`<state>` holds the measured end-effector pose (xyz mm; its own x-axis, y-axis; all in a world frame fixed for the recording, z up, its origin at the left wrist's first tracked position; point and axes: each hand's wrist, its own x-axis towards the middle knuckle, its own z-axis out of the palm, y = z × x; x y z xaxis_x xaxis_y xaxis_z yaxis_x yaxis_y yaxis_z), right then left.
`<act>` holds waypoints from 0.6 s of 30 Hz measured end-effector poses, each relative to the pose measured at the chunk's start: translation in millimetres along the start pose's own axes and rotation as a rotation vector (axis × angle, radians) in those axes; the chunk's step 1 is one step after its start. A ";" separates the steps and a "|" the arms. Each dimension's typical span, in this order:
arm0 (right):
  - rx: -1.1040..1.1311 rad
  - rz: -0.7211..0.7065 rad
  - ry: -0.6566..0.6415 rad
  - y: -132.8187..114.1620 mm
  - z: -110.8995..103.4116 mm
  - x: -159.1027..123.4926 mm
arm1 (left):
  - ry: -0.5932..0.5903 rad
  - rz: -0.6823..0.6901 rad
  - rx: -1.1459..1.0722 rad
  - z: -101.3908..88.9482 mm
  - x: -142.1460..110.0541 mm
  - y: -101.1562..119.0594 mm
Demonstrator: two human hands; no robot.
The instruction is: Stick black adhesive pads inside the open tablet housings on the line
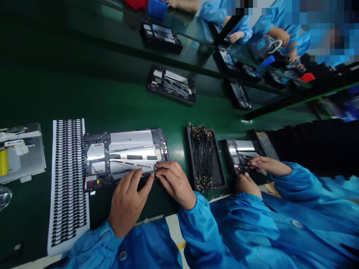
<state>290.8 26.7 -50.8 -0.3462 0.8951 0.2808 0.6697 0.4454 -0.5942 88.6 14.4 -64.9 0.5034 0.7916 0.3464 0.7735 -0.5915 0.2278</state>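
Both hands, the left hand point(127, 200) and right hand point(174, 183), press flat fingertips on the open tablet chassis point(125, 157) atop the green tabletop point(56, 86), gripping nothing.

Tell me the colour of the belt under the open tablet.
Dark green, seen from the head view: the belt beneath the tablet.

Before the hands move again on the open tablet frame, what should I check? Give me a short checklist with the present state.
1. Left hand rests on the near edge of the tablet frame: ok.
2. Right hand fingertips at the thin cable: ok.
3. Cable seated in its place: cannot tell.
4. Sticker sheet lies beside the frame, on its left: ok.
5. Tray of cables lies to the right, apart from the co-worker's hand: ok.
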 end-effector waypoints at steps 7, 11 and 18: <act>-0.117 -0.065 0.000 -2.6 2.7 -4.9 | 0.014 -0.006 -0.015 -0.2 -0.3 0.5; -0.108 -0.088 0.038 -2.3 6.1 -10.4 | 0.049 -0.032 -0.070 0.6 0.0 0.1; -0.151 -0.095 0.082 -6.4 19.7 -24.1 | 0.067 -0.041 -0.084 5.0 0.3 -1.3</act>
<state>282.0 1.9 -68.5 -0.3618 0.8447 0.3945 0.7294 0.5200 -0.4445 89.7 16.2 -69.7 0.4430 0.8047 0.3952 0.7560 -0.5722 0.3178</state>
